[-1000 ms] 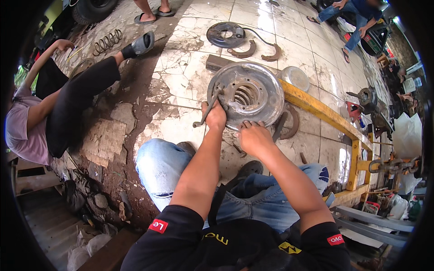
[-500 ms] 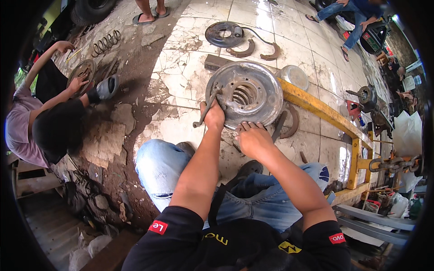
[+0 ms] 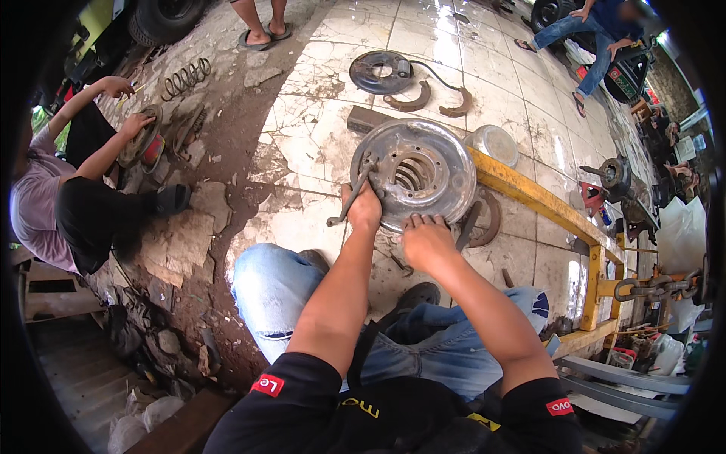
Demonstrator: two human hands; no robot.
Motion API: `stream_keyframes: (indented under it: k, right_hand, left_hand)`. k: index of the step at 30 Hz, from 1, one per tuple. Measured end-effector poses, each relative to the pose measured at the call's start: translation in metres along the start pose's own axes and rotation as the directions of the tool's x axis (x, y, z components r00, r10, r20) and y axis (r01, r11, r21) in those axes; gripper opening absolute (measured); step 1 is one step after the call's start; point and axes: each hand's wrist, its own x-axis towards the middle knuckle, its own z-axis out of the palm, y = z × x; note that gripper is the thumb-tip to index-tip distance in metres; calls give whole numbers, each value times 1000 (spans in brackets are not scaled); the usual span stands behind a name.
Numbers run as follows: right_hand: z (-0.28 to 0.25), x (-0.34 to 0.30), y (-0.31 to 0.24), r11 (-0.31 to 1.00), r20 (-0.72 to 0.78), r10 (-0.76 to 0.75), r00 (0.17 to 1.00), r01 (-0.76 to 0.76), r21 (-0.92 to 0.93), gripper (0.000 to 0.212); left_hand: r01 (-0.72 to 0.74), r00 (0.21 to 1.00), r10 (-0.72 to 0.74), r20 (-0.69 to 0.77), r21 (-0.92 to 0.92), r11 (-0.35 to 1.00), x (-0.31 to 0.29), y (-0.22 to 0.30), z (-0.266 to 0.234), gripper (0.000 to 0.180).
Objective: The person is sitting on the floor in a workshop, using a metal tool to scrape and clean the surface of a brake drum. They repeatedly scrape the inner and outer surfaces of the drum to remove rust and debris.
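A round grey metal brake backing plate [image 3: 446, 155] lies in front of me, propped up over the tiles, with a coil spring [image 3: 409, 175] showing through its centre hole. My left hand [image 3: 365, 208] is closed around a rusty metal lever [image 3: 349, 203] at the plate's left edge; its fingertips are partly hidden. Along the near rim, my right hand [image 3: 429, 240] grips the plate, fingers on top and the thumb out of sight. Beside it, to the right, a curved brake shoe [image 3: 491, 218] rests on the floor.
Farther off lie a black backing plate [image 3: 370, 73] and two brake shoes [image 3: 408, 97]. A yellow steel frame [image 3: 529, 188] runs along the right, near a round metal tin [image 3: 495, 144]. At left, a person [image 3: 60, 181] handles a round part. Other people are at the back.
My view has shifted slightly, while both hands keep their places on the lever and plate. The person at left has moved a foot and turned the round part; a red can now shows there.
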Motion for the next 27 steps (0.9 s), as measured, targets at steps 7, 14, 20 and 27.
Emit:
stream_keyframes:
  k: [7,14,20,27]
  right_hand:
    - [0,-2,4,1000,-49,2,999,-2,8,48]
    - [18,0,12,1000,-154,-31,988,30,-8,49]
    - [16,-13,5,997,-144,-77,986,81,17,52]
    - [8,-7,5,999,-48,-16,999,17,31,61]
  left_hand:
    - [-31,999,31,-25,20,999,5,-10,4,45]
    - [-3,1000,3,2,26,1000,2,-3,1,45]
    - [41,998,-43,40,49,998,4,-4,0,49]
    - [13,1000,-15,23,89,996,2,-1,-2,48]
